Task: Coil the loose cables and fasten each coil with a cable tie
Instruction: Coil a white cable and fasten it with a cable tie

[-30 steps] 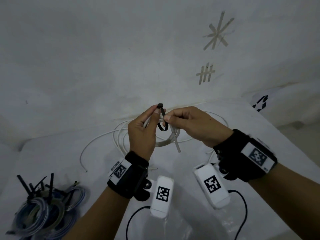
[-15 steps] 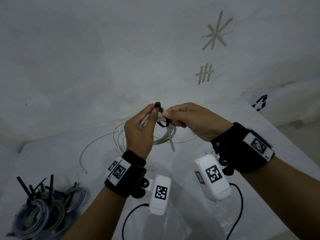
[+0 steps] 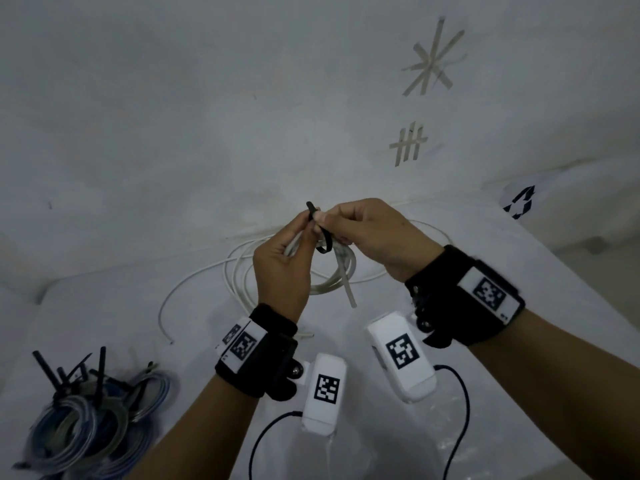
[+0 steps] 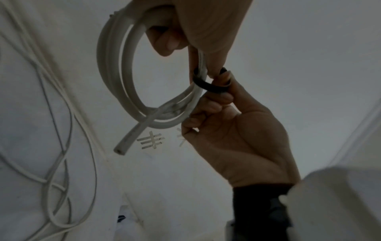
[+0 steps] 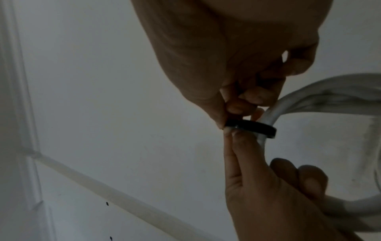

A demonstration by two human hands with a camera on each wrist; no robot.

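**rigwatcher:** Both my hands are up off the table right now, with a small white cable coil (image 4: 115,68) held between them. My left hand (image 3: 282,268) has its fingers curled round one side of the coil, thumb and forefinger pressed together at the top where the black cable tie (image 4: 208,85) loops around the strands.

**coilfan:** And the right one? Is it on the tie or the cable?

**rigwatcher:** My right hand (image 3: 374,233) is pinching the tie just beside my left fingertips, other fingers curled in. From the right wrist view the tie (image 5: 250,126) sits as a flat black band around the white strands, pinched from both sides. It still looks loose around the bundle. The tie's end (image 3: 310,206) pokes up above my knuckles. One cut end of the cable (image 4: 120,149) hangs free below the coil.

**coilfan:** Anything else around?

**rigwatcher:** More loose white cable (image 3: 207,275) is lying on the white table (image 3: 540,258) under my hands, and a pile of already tied coils (image 3: 79,431) sits at the near left with black tie tails sticking up.
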